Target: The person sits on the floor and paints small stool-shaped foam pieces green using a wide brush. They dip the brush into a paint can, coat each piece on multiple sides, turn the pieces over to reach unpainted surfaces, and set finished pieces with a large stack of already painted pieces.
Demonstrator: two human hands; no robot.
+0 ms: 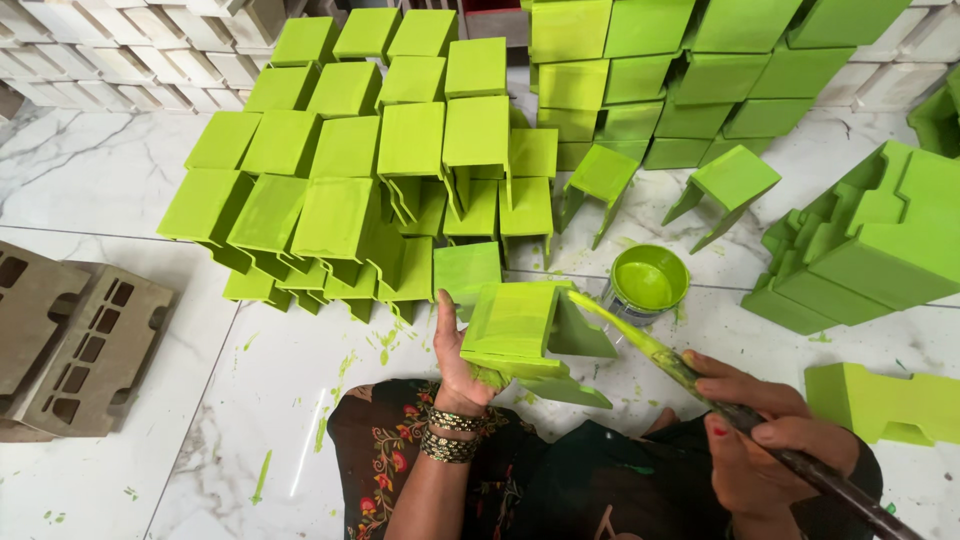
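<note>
Left hand [458, 365] grips a green block [520, 330] from underneath, up over the lap, while the right hand [765, 440] is closed round a paintbrush [660, 355], bristle tip touching the block's side. Looks like mid-coat to me. Paint can [647, 281] sits just beyond on the marble floor [100, 180], near rows of painted blocks [340, 170]. I'd guess turning it to catch bare faces comes next.

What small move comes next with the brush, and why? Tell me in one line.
Probably a short stroke of the paintbrush along the side of the green block. The left hand holds the block tilted toward the brush, the right hand grips the handle, and the paint-loaded bristles already meet the block's edge, so dipping into the paint can seems unneeded yet.
</note>
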